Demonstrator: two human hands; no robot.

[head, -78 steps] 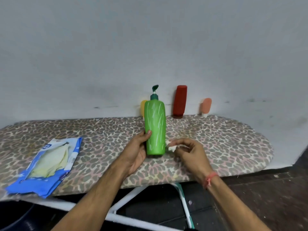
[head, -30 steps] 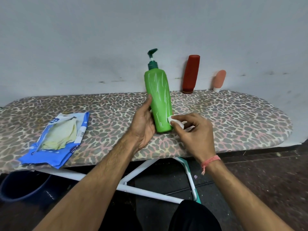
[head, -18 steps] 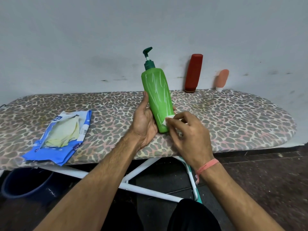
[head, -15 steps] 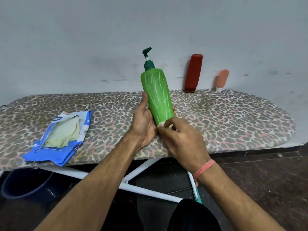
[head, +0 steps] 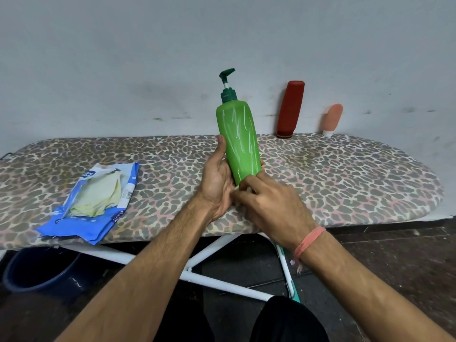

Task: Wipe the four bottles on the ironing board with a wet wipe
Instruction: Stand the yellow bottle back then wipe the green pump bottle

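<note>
A green pump bottle point(head: 238, 141) is tilted back above the leopard-print ironing board point(head: 345, 174). My left hand point(head: 217, 178) grips its lower part from the left. My right hand point(head: 269, 203) presses a small white wet wipe point(head: 237, 187) against the bottle's base; only a sliver of the wipe shows under my fingers. A tall red bottle point(head: 290, 109) and a small peach bottle point(head: 332, 119) lean on the wall at the board's far edge. A fourth bottle is not visible.
A blue wet-wipe packet point(head: 91, 201), open, lies on the board's left part. A dark blue bucket point(head: 37, 270) sits on the floor under the board's left end. White board legs point(head: 222, 280) cross below my arms. A grey wall stands directly behind the board.
The bottle has been lifted and tilted back in my left hand. My right hand slid the wipe from the bottle's right side down and under its base.
</note>
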